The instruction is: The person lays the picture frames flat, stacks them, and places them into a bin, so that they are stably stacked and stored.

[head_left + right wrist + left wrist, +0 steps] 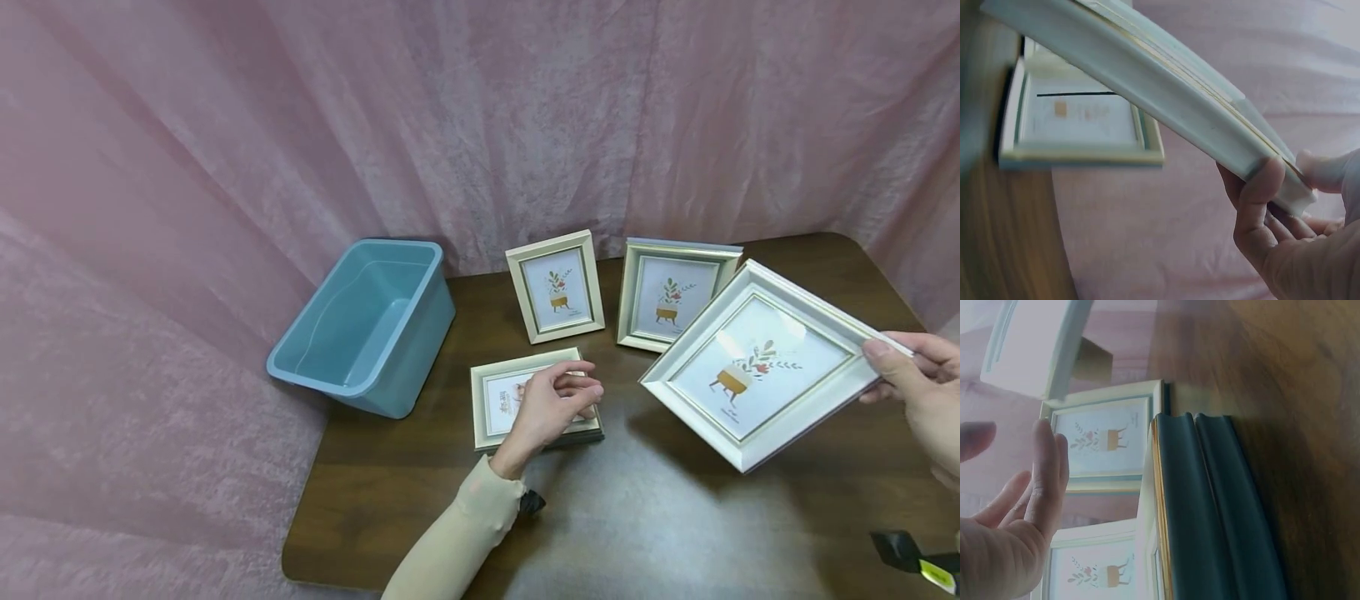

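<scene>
My right hand (918, 379) pinches a white picture frame (776, 375) at its right corner, thumb on the front and fingers behind. The frame is tilted and held up over the table, its plant-pot print facing me. In the right wrist view, the frame's thick pale edge (1166, 103) runs up from the thumb and fingers. My left hand (551, 404), fingers loosely bent and holding nothing, hovers over two stacked picture frames (482, 408) lying flat. Their dark teal sides (1210, 506) show in the left wrist view. The hand hides part of the top print.
Two more picture frames stand upright at the back: a cream one (558, 287) and one to its right (671, 292), partly behind the held frame. A blue plastic bin (427, 350) stands at the left of the brown wooden table (397, 492). Pink curtain (525, 125) hangs behind.
</scene>
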Demonstrator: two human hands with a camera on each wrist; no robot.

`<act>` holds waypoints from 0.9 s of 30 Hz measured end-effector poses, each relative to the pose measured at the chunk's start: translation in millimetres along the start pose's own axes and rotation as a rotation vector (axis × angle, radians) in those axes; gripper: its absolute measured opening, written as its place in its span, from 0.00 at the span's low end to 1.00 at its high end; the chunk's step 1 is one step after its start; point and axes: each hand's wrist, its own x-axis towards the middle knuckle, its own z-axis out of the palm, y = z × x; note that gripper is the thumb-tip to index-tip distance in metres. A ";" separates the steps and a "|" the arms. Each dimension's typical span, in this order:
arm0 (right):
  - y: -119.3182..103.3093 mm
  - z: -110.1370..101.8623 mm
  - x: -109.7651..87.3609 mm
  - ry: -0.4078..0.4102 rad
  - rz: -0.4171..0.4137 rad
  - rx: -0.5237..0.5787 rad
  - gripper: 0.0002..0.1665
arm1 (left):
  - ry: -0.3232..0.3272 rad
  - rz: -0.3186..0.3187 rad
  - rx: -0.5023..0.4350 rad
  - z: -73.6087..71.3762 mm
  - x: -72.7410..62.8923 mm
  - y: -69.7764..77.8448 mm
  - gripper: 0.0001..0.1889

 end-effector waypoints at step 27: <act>7.5 81.3 -23.5 -0.080 0.352 0.457 0.08 | 0.039 -0.058 -0.415 -24.4 -8.1 -10.9 0.12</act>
